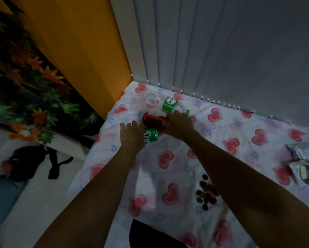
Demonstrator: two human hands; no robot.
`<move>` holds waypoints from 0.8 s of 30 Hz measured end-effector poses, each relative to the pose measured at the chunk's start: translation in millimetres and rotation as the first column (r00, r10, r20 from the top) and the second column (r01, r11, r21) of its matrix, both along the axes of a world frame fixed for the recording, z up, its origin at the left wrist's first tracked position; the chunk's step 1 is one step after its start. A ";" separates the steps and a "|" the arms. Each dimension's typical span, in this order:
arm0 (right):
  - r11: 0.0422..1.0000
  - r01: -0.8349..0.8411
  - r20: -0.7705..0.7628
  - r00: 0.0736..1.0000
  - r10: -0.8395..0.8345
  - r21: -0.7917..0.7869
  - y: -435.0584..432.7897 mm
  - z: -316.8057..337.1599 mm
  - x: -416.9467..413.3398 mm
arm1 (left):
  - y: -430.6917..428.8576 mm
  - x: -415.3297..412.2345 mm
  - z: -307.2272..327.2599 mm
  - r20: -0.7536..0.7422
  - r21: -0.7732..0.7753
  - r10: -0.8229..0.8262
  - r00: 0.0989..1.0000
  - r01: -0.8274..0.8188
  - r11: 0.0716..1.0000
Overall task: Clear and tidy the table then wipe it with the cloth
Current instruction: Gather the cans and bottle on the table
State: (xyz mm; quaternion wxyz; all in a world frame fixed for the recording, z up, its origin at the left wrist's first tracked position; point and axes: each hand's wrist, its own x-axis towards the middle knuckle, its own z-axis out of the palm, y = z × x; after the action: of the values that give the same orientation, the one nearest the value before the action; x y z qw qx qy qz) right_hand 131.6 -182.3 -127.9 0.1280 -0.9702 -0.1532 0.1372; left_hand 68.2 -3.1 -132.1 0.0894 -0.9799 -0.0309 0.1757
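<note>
In the head view I have both arms stretched to the far left corner of the surface (169, 176), which is covered with a white sheet printed with red hearts. A little cluster of drink containers lies there, all tipped on their sides, which I judge is why both hands go in together to gather them. My left hand (130, 134) has its fingers (127, 125) straight and spread, released, resting against the green can (151, 135) just to their right. I cannot see whether the thumb hooks under it. My right hand (180, 126) lies over the near end of the red can (154, 120), its fingertips reaching the neck of the clear bottle (169, 104) just beyond. Whether they clasp either one I cannot tell. Beyond my left fingers lies what looks like a clear cup (151, 101). The green can shows large white letters, half hidden, that I take for the start of "Sprite". The bottle's green label carries white print too blurred to read. Well back from my right fingers, near the forearm, sits a heap of small dark pieces (206, 193), and far to their right are some crumpled packets (302, 165). I can pick out no wiping cloth.
</note>
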 end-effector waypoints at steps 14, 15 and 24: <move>0.937 0.336 0.143 0.936 -0.322 -0.090 -12.4 88.2 -215.3 | 21.0 -145.1 87.7 0.159 -0.010 -0.222 0.962 0.226 0.974; 0.933 0.348 0.143 0.932 -0.334 -0.091 -11.5 92.0 -233.8 | 23.5 -159.7 92.8 0.147 -0.013 -0.227 0.963 0.232 0.973; 0.924 0.355 0.039 0.935 -0.353 -0.141 -17.9 90.6 -375.4 | 24.6 -271.5 84.4 -0.013 -0.090 -0.286 0.958 0.284 0.955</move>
State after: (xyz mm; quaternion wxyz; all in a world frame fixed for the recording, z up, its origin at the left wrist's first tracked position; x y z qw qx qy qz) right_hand -243.8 -200.2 -37.2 0.0786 -0.9895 0.0339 0.1163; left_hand -203.3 21.5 -47.6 0.0714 -0.9747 0.1197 0.1747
